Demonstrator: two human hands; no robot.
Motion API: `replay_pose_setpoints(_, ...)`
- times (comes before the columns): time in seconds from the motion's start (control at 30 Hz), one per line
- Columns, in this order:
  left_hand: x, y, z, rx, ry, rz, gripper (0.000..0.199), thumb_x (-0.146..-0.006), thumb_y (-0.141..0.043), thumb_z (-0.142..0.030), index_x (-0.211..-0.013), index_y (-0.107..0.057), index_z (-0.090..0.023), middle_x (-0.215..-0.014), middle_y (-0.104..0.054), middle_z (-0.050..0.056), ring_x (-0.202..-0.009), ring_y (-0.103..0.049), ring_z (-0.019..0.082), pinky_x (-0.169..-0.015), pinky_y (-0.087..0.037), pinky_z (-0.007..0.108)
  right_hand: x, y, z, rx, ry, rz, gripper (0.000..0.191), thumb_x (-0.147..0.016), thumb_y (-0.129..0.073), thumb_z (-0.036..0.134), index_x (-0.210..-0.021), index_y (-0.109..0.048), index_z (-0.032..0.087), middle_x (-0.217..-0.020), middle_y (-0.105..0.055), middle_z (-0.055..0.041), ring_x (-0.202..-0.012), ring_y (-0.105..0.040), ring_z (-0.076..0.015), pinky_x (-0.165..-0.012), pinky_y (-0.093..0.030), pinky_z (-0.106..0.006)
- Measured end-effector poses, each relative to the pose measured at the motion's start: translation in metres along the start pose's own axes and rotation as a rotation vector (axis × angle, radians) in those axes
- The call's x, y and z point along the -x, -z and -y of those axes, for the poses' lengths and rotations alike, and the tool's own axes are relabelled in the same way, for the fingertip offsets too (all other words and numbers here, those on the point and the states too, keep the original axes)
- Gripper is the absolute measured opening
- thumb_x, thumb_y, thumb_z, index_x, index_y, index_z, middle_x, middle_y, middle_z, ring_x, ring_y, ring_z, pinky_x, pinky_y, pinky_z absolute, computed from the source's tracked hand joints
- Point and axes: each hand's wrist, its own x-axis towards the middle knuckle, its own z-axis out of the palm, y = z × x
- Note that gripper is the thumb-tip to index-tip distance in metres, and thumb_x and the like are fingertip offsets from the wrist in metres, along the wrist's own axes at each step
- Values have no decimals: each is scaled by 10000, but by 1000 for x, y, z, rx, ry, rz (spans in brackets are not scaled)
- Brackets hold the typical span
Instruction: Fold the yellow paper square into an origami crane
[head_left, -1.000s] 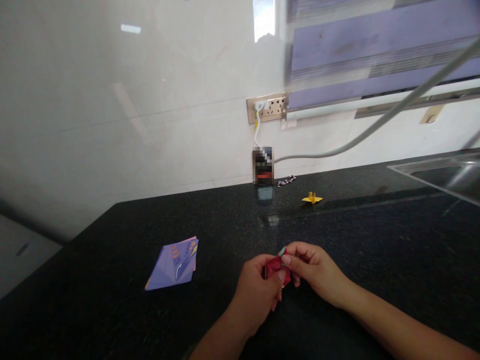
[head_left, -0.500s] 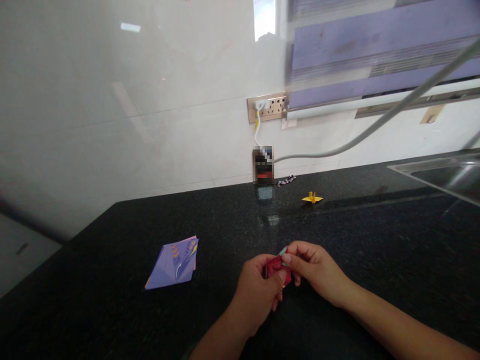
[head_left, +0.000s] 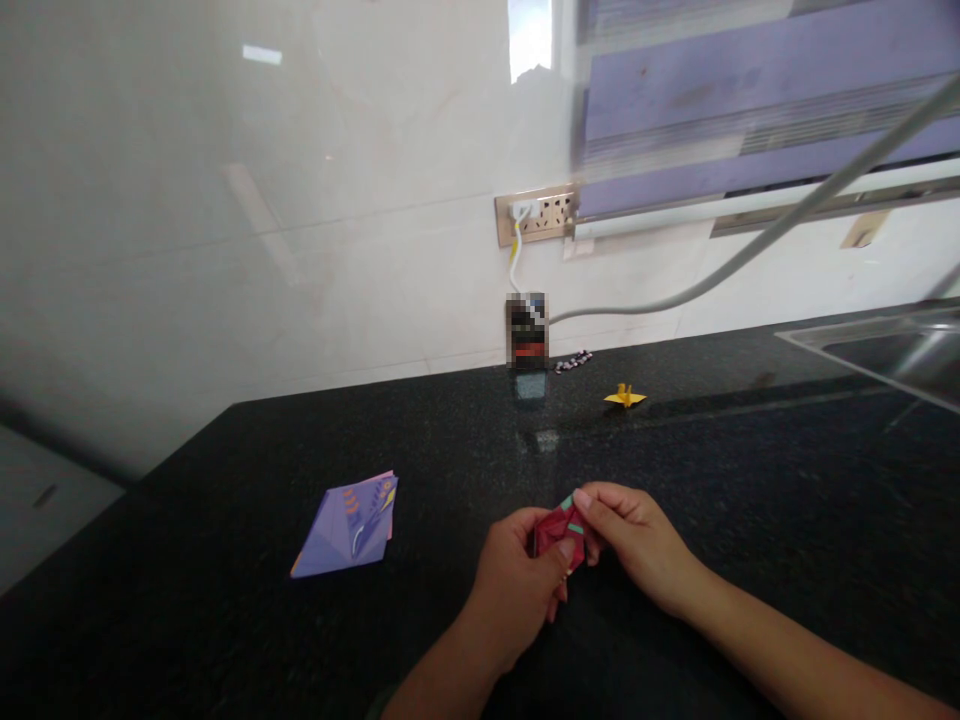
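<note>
A small piece of red folded paper (head_left: 551,528) with pale green strips is held up between both hands, above the dark countertop. My left hand (head_left: 516,570) pinches its lower left part, thumb lying across the front and fingers behind. At the paper's upper right corner, my right hand (head_left: 637,535) grips the edge between thumb and fingertips. The fingers behind the paper are partly hidden. Left of the hands lies a stack of purple patterned paper (head_left: 349,530), with a pink edge showing. Farther back, a yellow paper crane (head_left: 625,397) rests on the counter.
The black stone countertop (head_left: 450,430) meets a white wall. Against the wall stands a blurred-out dark device (head_left: 527,335) with a cable to the socket (head_left: 536,215). Beside it lies a beaded string (head_left: 574,362). A grey hose (head_left: 720,275) crosses to the right, near a sink (head_left: 892,350).
My right thumb has shifted slightly up and right along the paper's corner, so more of the red face and a green strip show. My left hand keeps its hold.
</note>
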Motion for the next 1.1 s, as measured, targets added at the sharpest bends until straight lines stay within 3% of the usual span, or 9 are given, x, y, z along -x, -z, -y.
replay_pose_setpoints(0.13, -1, 0, 1, 20, 14, -24, 228, -741, -510, -292, -881, -559, -120, -459, -464, -47, -329, -356, 54, -311, -255, 165, 1, 1, 2, -25, -5, 11, 410, -869, -342, 408, -626, -535, 140, -504, -516, 13, -441, -441, -80, -454, -348, -215)
replay_pose_setpoints(0.37, -1, 0, -2, 48, 6, -63, 217, -733, -524, -267, -876, -544, -106, -444, -450, -55, -329, -349, 51, -314, -265, 164, -1, -1, 1, -43, -49, 91, 223, -730, -587, 365, -749, -569, 144, -611, -558, 13, -462, -436, -68, -423, -362, -192)
replay_pose_setpoints(0.83, 0, -1, -4, 40, 13, -70, 225, -722, -527, -248, -892, -551, -100, -446, -456, -54, -336, -364, 50, -317, -274, 162, 0, -4, -2, -18, -62, 5, 247, -720, -584, 382, -648, -537, 150, -567, -566, 20, -411, -417, -56, -404, -335, -189)
replay_pose_setpoints(1.1, -1, -3, -5, 206, -4, -112, 457, -652, -584, -156, -1081, -431, -123, -720, -567, 17, -491, -508, 89, -406, -401, 197, 0, -3, -3, 19, -20, -55, 237, -740, -556, 392, -669, -543, 167, -616, -570, 4, -501, -478, -96, -438, -378, -207)
